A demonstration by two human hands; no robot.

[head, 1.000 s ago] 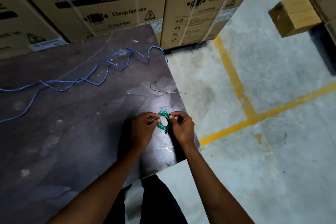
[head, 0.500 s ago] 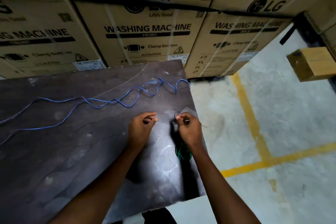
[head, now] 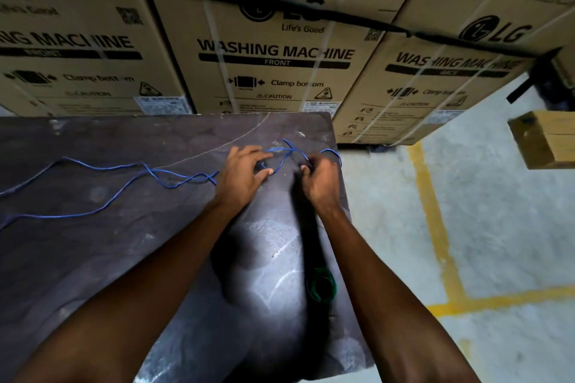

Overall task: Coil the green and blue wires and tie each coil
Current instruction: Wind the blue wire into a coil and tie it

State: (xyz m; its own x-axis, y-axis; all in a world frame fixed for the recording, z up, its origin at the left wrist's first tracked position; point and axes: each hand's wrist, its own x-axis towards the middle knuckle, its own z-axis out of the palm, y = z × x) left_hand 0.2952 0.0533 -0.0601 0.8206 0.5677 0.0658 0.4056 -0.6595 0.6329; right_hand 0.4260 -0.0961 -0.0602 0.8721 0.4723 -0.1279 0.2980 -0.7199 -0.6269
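Observation:
The blue wire lies loose in long waves across the far half of the dark table. Its right end loops near the far right corner. My right hand has its fingers curled and pinches that end of the blue wire. My left hand lies over the wire just left of it, fingers extended and touching the strand. The green wire is a small coil lying on the table near the right edge, beside my right forearm, with neither hand on it.
Stacked cardboard washing machine boxes stand right behind the table. The table's right edge drops to a concrete floor with yellow lines. A wooden block juts in at the right.
The green coil has been put down on the table and both hands have moved forward to the blue wire. My right hand now pinches the wire's end. The view has tilted up.

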